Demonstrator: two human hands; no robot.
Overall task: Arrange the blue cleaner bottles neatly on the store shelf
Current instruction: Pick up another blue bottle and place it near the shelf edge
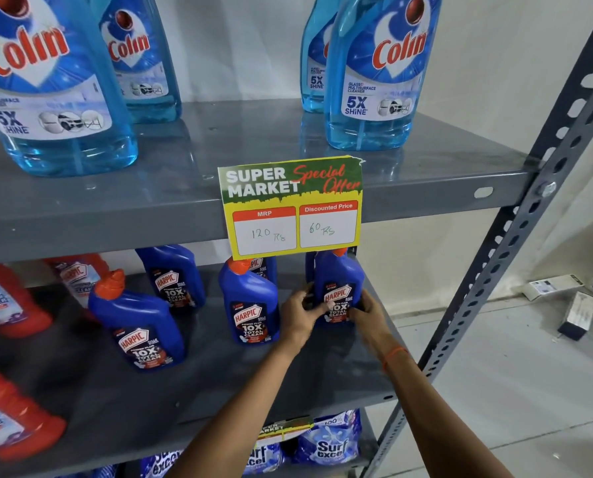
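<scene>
Both hands, left hand (296, 317) and right hand (369, 313), clasp the rightmost blue Harpic bottle (338, 288) upright on the middle shelf (288, 374). At its nine o'clock stand three more blue bottles (250, 305); at twelve hangs the price card (293, 207).

Harpic bottles (250, 305): deep blue, orange caps, dark labels
Colin bottles (374, 81): pale translucent blue, red lettering
Left-edge bottles (8, 298): red-orange
Shelf (322, 370): grey
Price sign (293, 207): green, yellow, red-and-white boxes
Wristband (393, 355): orange
</scene>
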